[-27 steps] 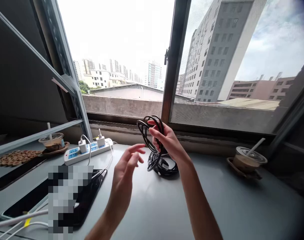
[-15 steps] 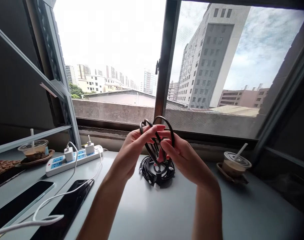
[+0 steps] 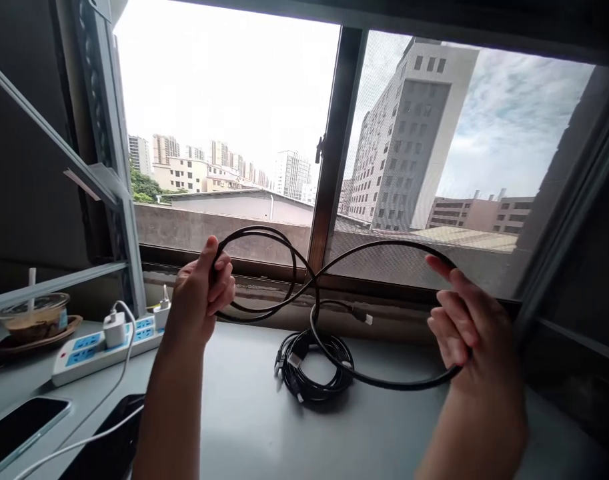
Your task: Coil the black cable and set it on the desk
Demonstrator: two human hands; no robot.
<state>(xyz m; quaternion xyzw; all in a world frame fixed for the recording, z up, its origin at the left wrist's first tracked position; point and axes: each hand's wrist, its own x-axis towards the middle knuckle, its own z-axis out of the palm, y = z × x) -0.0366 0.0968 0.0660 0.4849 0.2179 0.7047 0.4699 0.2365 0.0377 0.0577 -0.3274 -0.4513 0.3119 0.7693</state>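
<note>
A black cable (image 3: pixel 404 385) is stretched between my two hands above the table, crossing itself in the middle. My left hand (image 3: pixel 207 287) is closed around its smaller loops, thumb pointing up. On the other side, my right hand (image 3: pixel 461 327) sits within a wide single loop; its lower fingers curl while the index finger points out along the cable. One end of the cable, a plug with a light metal tip (image 3: pixel 363 315), hangs loose near the windowsill. Below lies a coil of black cables (image 3: pixel 319 393), with several plugs on its left side.
To the left is a white power strip (image 3: pixel 129 347) with white chargers (image 3: pixel 114 328) and a white cord. Two dark phones (image 3: pixel 27 427) lie in front of it. A plastic drink cup (image 3: pixel 34 320) with a straw stands on a saucer. Behind is a window (image 3: pixel 329 167).
My hands have moved apart from the middle, drawing the bunched cable open into wide loops. A loose plug end now shows. The view has shifted a little; the right-hand drink is now hidden.
</note>
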